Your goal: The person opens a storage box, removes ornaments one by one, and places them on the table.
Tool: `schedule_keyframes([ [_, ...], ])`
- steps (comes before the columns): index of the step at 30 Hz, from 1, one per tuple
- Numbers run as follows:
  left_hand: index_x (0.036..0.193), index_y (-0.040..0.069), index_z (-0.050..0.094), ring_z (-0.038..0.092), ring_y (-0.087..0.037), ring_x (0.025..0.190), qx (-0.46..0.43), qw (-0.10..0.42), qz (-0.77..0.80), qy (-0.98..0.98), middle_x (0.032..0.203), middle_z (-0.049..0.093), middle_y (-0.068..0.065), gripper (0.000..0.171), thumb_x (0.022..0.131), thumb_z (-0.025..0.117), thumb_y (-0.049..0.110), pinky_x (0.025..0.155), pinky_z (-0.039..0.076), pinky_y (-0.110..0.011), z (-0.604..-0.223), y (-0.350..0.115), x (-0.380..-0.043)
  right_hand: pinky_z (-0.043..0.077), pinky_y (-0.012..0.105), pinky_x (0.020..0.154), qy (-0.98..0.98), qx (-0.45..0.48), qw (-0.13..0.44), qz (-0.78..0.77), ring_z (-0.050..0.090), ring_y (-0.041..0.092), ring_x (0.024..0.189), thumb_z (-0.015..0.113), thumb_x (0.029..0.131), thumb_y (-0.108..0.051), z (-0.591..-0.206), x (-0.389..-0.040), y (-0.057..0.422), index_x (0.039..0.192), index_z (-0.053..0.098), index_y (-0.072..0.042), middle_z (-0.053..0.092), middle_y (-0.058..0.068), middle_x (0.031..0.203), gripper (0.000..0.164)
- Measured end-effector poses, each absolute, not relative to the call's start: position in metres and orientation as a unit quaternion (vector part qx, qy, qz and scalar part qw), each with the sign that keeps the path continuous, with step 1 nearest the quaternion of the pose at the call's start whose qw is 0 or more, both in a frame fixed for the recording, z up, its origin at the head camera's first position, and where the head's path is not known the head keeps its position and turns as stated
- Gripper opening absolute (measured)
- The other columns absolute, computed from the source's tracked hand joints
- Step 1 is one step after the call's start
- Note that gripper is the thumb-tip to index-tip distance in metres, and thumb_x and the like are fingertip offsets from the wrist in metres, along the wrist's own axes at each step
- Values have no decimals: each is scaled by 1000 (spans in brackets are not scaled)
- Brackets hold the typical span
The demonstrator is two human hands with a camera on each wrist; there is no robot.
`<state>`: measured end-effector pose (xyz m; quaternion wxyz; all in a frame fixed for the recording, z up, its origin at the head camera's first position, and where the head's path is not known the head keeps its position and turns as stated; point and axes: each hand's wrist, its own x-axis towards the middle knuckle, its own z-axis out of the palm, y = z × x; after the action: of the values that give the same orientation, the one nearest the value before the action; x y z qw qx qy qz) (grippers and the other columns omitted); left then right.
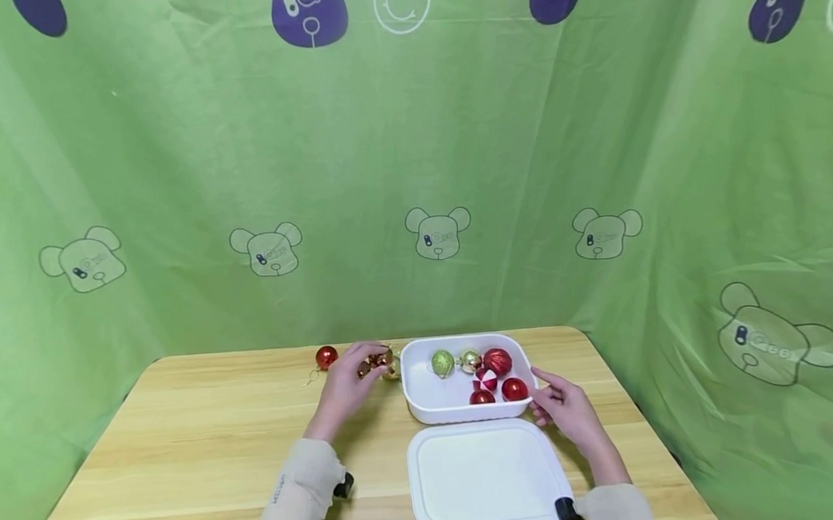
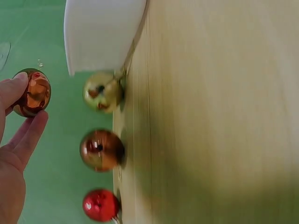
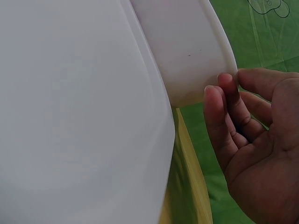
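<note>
My left hand (image 1: 353, 379) holds a shiny copper Christmas ball (image 2: 33, 92) between thumb and fingertips, left of the white plastic box (image 1: 423, 416). Beside that hand a gold ball (image 2: 102, 92), another copper ball (image 2: 100, 150) and a red ball (image 2: 99, 205) form a row on the table. Bent fingers of my right hand (image 1: 566, 408) hold the box at its right side, by the rim and outer wall. Inside the box lie a green glitter ball (image 1: 443, 363), a gold ball (image 1: 470, 361), a red-and-white ball (image 1: 485, 379) and several red balls (image 1: 497, 361).
A flat white lid (image 1: 485, 478) lies on the wooden table (image 1: 187, 433), just in front of the box. Green curtains (image 1: 357, 169) with bear drawings hang behind the table and at its sides. The table's right edge runs close to my right arm.
</note>
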<state>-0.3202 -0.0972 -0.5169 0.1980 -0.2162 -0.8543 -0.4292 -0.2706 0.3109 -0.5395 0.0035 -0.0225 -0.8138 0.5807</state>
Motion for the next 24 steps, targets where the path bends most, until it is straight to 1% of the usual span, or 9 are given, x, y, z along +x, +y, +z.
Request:
schedule_keyframes([
  [3,122,17,73,67,-21,119,-203,197,-442,-851,128,70,0,32,91,79,11,100,59,-39,-518,-111,-321,65,33,68,-813,-22,-1,582,70,21,78,62,104,-10,-540,-271,312,156,42,-3,71,20,97,57],
  [7,123,13,72,68,-24,114,-183,191,-468,-843,127,69,-4,33,91,78,7,94,62,-39,-520,-129,-323,65,32,69,-816,-21,0,578,70,21,79,61,104,-9,-540,-271,312,156,42,-3,71,20,97,56],
  [9,124,12,72,69,-25,112,-168,190,-475,-842,127,69,-5,35,90,78,5,94,62,-38,-521,-137,-322,65,32,69,-818,-20,-1,576,70,21,79,61,104,-10,-539,-271,312,156,42,-3,71,21,97,56],
  [12,125,11,71,70,-25,107,-146,190,-485,-841,126,69,-6,37,90,77,3,93,62,-41,-523,-148,-322,65,32,69,-816,-22,-1,578,70,22,79,61,104,-10,-538,-271,311,156,42,-3,70,22,98,56],
  [17,125,7,70,68,-31,111,-119,183,-498,-839,128,67,-11,37,90,77,2,96,61,-48,-530,-164,-322,65,32,69,-812,-22,-1,583,69,21,79,61,104,-10,-538,-271,311,156,42,-2,70,21,96,56],
  [20,126,8,69,66,-33,115,-105,179,-486,-849,129,67,-11,37,90,78,4,100,59,-50,-537,-171,-322,65,32,69,-811,-26,-2,584,69,21,79,61,104,-10,-538,-272,311,156,42,-3,70,19,96,56],
  [24,128,9,69,64,-35,121,-87,174,-467,-863,131,67,-11,39,90,79,7,107,54,-54,-545,-178,-322,65,32,68,-811,-24,-1,585,69,20,78,62,104,-10,-538,-272,311,156,42,-3,70,19,96,56],
])
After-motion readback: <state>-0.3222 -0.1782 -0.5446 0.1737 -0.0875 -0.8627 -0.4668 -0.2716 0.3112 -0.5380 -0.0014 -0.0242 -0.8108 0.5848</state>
